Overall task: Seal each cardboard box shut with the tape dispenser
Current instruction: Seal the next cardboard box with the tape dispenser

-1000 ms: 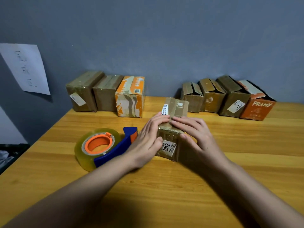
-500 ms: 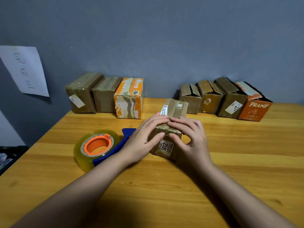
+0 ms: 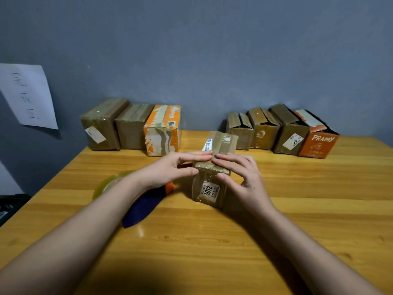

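The wooden table (image 3: 319,209) carries everything, and its near half in front of the arms lies bare of boxes, so there is open room there for turning or sliding work. Along the far edge against the wall stand two rows: three boxes near the far-left corner (image 3: 129,126), which look taped over, and four boxes toward the far-right corner (image 3: 282,130), whose top flaps stand loose or raised, so I judge them not yet sealed.

The box in hand (image 3: 209,188), marked 3012, sits at the middle of the table, well apart from both rows. Compared with a second ago it has been drawn a little nearer the front edge, and the hands have closed in over its top. The tape dispenser (image 3: 140,206) lies just left of it, now mostly hidden under the left forearm where it showed plainly before; only its clear roll and blue handle peek out.

The left hand (image 3: 170,171) lays nearly straight fingers across the top flaps with the thumb against the near face. The right hand (image 3: 240,175) curls over the top right edge, thumb on the front, grasping the box. The far flap is not yet down, so folding seems unfinished and taping comes next.
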